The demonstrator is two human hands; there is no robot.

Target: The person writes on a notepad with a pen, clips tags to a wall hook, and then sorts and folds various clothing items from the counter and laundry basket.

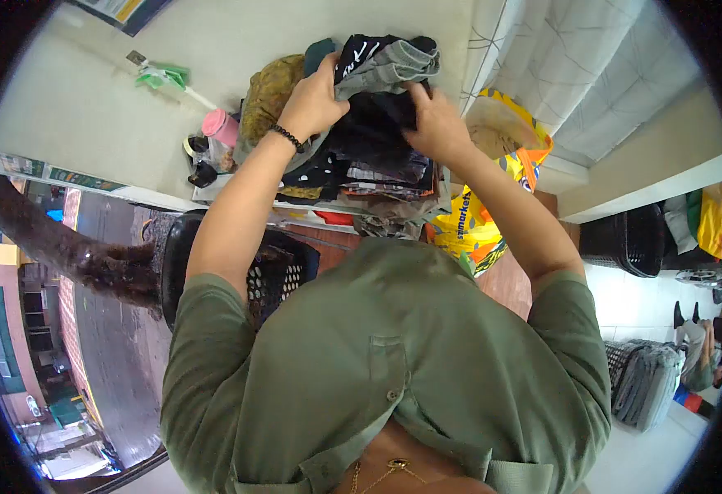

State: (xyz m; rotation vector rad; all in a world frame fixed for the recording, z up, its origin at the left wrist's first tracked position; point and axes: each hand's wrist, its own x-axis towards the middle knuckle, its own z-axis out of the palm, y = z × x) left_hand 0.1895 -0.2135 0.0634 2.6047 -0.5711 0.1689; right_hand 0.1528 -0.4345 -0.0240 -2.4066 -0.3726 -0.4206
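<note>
While the clothes (381, 169) lay piled beneath both hands, the yellow bag (478, 216) stood just beside them, on the right. At the pile's far end, black cloth (371, 123) lay near the right hand (441, 128), whose blurred fingers curled, their grip unclear. The left hand (315, 100) pinched the grey garment (387, 72) above it. Left of the pile sat the pink cup (220, 128).
</note>
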